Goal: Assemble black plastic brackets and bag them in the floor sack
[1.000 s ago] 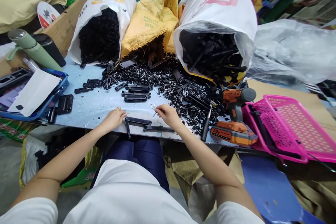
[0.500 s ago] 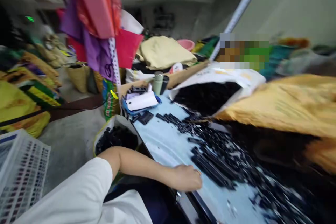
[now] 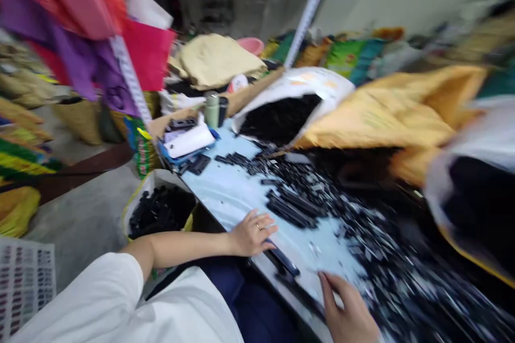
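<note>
Near the front edge of the table, my left hand (image 3: 254, 233), with a ring on one finger, has its fingers bent over the end of a long dark plastic strip (image 3: 285, 260). The strip runs from under the thumb toward my right hand. My right hand (image 3: 349, 305) is lower right, thumb and forefinger pinched close to the tabletop; what is between them is too small to make out. Beyond the hands lie several long black plastic bars (image 3: 292, 209) side by side, next to a spread heap of small black pieces (image 3: 322, 187).
A bag of black parts (image 3: 161, 209) stands on the floor at left. A blue tray (image 3: 187, 156) and a green bottle (image 3: 211, 110) sit at the table's far end. A white sack (image 3: 328, 83) and a yellow sack (image 3: 374, 112) line the back.
The view has swung right. My left hand has gone from a closed fist to looser bent fingers, and my right hand has come into view at lower right.
</note>
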`<state>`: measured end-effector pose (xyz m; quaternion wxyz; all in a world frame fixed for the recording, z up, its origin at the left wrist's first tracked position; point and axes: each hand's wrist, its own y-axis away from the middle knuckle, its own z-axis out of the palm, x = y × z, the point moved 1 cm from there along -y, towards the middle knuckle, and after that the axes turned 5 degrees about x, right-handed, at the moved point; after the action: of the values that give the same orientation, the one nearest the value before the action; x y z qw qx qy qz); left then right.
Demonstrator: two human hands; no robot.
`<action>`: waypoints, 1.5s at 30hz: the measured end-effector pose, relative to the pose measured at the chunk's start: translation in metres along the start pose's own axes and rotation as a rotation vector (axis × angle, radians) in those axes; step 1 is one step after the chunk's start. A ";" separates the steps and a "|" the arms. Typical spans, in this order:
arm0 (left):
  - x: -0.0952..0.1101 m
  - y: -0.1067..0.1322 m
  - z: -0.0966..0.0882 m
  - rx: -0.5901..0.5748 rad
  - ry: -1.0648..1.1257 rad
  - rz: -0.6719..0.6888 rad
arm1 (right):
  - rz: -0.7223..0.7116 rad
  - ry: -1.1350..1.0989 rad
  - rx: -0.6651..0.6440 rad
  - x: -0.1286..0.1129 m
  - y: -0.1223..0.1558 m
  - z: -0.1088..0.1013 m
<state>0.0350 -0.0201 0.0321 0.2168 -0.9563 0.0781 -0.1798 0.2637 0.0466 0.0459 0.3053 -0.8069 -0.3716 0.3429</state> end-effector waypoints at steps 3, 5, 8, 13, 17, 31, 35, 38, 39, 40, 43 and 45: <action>0.014 -0.009 -0.001 -0.213 0.085 0.272 | 0.141 -0.007 -0.033 -0.006 -0.004 -0.006; 0.019 -0.016 0.005 -0.363 0.082 0.289 | 0.233 -0.023 -0.059 -0.005 -0.006 -0.003; 0.023 -0.024 0.016 -0.481 0.046 0.237 | 0.284 -0.094 -0.128 -0.005 -0.002 0.003; 0.025 -0.024 0.023 -0.469 0.048 0.175 | 0.232 -0.082 -0.181 -0.006 0.005 0.009; 0.023 -0.021 0.025 -0.430 0.066 0.169 | 0.142 -0.042 -0.210 -0.003 0.007 0.012; 0.017 -0.025 0.022 -0.481 0.138 0.233 | 0.117 -0.161 -0.183 -0.004 0.027 0.015; 0.016 -0.025 0.022 -0.481 0.124 0.241 | 0.123 -0.122 -0.190 0.000 0.026 0.016; 0.017 -0.025 0.022 -0.480 0.127 0.251 | 0.039 -0.125 -0.225 0.002 0.030 0.015; 0.017 -0.025 0.022 -0.477 0.131 0.251 | 0.009 -0.120 -0.243 0.003 0.034 0.014; 0.017 -0.025 0.022 -0.475 0.136 0.249 | -0.017 -0.109 -0.261 0.005 0.038 0.013; 0.016 -0.025 0.022 -0.483 0.150 0.250 | -0.080 -0.080 -0.317 0.013 0.050 0.011; 0.015 -0.025 0.022 -0.497 0.161 0.262 | -0.141 -0.085 -0.376 0.021 0.053 0.012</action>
<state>0.0588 0.0072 0.0296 -0.0095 -0.9446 0.2595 -0.2009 0.2855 0.0378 -0.0078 0.1567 -0.8065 -0.4971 0.2790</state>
